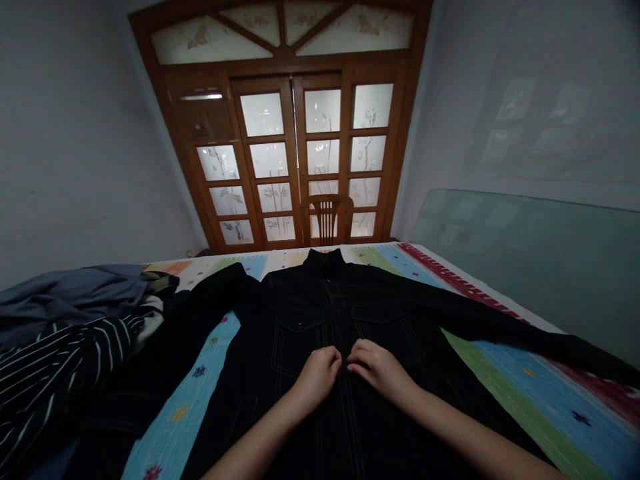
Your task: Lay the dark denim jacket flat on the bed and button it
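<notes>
A black jacket (310, 413) with pale stitching lies face up, its collar at the far end and its sleeves spread to both sides. My left hand (320, 371) is closed at the left side of the front placket, below the chest pocket, with fingers curled on the fabric. Just across the placket, my right hand (375, 365) is closed with bent fingers at the jacket's other front edge. A small gap separates the two hands. The dark cloth hides exactly what the fingertips pinch.
Under the jacket is a colourful striped bedsheet (187, 407). On the left lie a grey-blue garment (85, 293) and a black-and-white striped garment (65, 367). A pale green headboard (500, 253) stands on the right. Beyond are a wooden chair (327, 210) and glazed wooden doors (299, 160).
</notes>
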Tool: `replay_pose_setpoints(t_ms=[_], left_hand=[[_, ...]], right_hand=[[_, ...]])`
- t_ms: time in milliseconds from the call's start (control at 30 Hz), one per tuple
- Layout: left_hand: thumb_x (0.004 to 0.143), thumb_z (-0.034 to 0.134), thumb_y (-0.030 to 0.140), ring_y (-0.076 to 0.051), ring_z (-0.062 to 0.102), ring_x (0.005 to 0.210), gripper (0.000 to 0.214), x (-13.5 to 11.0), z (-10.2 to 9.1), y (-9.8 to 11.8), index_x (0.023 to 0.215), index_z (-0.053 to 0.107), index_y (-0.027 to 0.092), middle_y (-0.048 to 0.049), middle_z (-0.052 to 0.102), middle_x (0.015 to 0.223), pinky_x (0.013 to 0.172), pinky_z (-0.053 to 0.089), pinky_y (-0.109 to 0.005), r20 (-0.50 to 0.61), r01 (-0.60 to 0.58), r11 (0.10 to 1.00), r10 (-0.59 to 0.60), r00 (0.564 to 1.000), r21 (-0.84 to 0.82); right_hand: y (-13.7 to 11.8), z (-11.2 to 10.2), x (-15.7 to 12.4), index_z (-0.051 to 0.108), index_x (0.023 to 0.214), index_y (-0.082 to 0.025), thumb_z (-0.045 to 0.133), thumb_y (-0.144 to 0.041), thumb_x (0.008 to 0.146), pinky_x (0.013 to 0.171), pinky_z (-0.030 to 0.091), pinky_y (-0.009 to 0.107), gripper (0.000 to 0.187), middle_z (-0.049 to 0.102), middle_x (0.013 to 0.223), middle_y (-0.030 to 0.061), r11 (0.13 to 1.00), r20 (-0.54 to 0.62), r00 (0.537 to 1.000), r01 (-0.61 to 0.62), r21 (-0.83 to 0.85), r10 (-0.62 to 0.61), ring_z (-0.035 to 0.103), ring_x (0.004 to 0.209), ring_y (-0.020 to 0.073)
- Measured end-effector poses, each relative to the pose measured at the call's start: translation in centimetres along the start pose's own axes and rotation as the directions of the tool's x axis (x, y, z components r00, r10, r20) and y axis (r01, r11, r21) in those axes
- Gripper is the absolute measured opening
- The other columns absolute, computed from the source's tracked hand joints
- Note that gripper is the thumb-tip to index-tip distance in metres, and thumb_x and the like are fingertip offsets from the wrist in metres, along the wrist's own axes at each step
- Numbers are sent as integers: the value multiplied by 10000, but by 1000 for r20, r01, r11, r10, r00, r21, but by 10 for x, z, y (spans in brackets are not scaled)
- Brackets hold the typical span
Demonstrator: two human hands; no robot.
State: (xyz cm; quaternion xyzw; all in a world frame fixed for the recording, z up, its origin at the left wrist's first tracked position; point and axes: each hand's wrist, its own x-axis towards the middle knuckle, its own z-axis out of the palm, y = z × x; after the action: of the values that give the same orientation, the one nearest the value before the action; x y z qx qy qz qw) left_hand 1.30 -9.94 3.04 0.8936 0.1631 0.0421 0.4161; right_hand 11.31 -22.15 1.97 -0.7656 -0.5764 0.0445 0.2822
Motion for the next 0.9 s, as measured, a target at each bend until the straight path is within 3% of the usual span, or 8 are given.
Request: replay_pose_setpoints(t_ms=[67, 200, 367, 500, 700, 800, 900], left_hand=[[770, 383, 143, -119, 512, 653, 138, 1, 0, 1, 706, 504, 163, 5, 542, 678, 595, 385, -205, -11, 32, 999, -32, 999, -19], [814, 305, 157, -110, 516, 603, 178, 2, 1, 3, 953, 417, 165, 19, 535, 667, 573, 397, -204, -16, 96, 990, -98, 995, -105], [784, 396, 178, -151, 549, 783, 338, -1, 6, 7, 1119, 360, 149, -46, 574, 842, 680, 410, -238, -18, 67, 997, -67, 998, 34], [773, 389, 144, -164, 535, 905, 349, -2, 10, 7, 1121, 368, 156, -77, 566, 993, 741, 410, -252, -30, 40, 998, -38, 999, 53], [747, 394, 83, -159, 506, 999, 356, -3, 11, 9, 1095, 388, 154, -86, 546, 1079, 846, 377, -251, -36, 43, 996, -41, 999, 73], [732, 397, 63, -158, 516, 968, 358, -2, 11, 9, 1081, 403, 142, -89, 556, 1040, 834, 376, -245, -42, 34, 997, -31, 999, 74], [715, 421, 66, -146, 541, 815, 352, 2, 10, 5, 1059, 415, 138, -46, 575, 862, 723, 407, -235, -45, 52, 998, -50, 998, 30]], right_hand=[[-1, 1, -2, 601, 742, -158, 499, -104, 768, 626, 406, 223, 118, 549, 789, 30, 997, -4, 1000, 16, -75, -16, 515, 740, 129], [-5, 3, -2, 599, 753, -175, 444, -108, 798, 609, 401, 218, 174, 548, 785, 20, 985, 1, 999, 37, -167, -37, 506, 728, 123], [-8, 7, -1, 591, 790, -149, 431, -30, 759, 574, 408, 227, 202, 564, 823, 44, 937, 30, 996, 90, -339, -85, 506, 736, 145], [-9, 11, -2, 575, 812, -116, 420, 2, 743, 550, 413, 253, 207, 580, 806, 73, 875, 3, 991, 120, -469, -134, 518, 720, 170], [-7, 4, -4, 571, 790, -149, 443, -49, 766, 553, 402, 227, 164, 589, 805, 35, 900, 1, 986, 151, -408, -166, 523, 725, 145], [-8, 1, -3, 588, 794, -144, 463, -53, 757, 525, 389, 227, 160, 598, 796, 28, 872, 50, 979, 200, -448, -199, 523, 720, 146], [-9, 3, -1, 601, 786, -110, 453, -35, 750, 488, 372, 248, 170, 602, 777, 50, 786, 93, 956, 282, -550, -278, 520, 689, 160]])
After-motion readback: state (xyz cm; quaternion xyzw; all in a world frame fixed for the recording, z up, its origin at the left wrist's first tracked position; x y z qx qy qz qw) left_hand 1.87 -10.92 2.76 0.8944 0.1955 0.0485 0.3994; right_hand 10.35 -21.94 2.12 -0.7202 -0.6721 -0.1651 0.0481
